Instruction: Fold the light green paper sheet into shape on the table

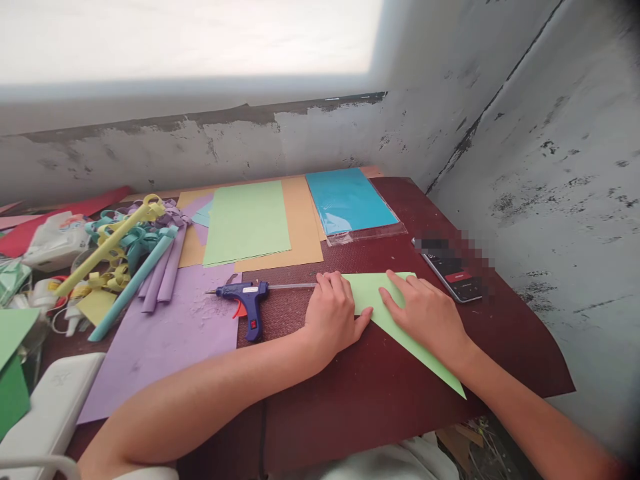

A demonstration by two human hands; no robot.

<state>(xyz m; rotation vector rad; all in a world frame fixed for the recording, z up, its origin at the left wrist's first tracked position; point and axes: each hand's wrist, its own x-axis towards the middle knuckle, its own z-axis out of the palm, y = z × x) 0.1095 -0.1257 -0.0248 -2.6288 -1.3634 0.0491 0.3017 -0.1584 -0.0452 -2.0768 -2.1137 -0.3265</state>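
Note:
A light green sheet of paper point(369, 291), folded to a long pointed shape, lies on the dark red table in front of me. My left hand point(333, 312) covers its left end, fingers bent and close together, thumb stretched out along the lower edge. Spread fingers of my right hand point(427, 317) lie flat on the paper's right part, and its point sticks out below that wrist. Left of my left hand rests a blue hot glue gun point(250, 300), its clear glue stick reaching toward my knuckles.
A purple sheet point(185, 340) lies at left, with paper rolls point(133, 283) and curled strips beyond it. Green sheets point(250, 223) and a blue pack of paper point(350, 200) lie at the back. A phone point(453, 273) is at right, a white power bank point(57, 397) at front left.

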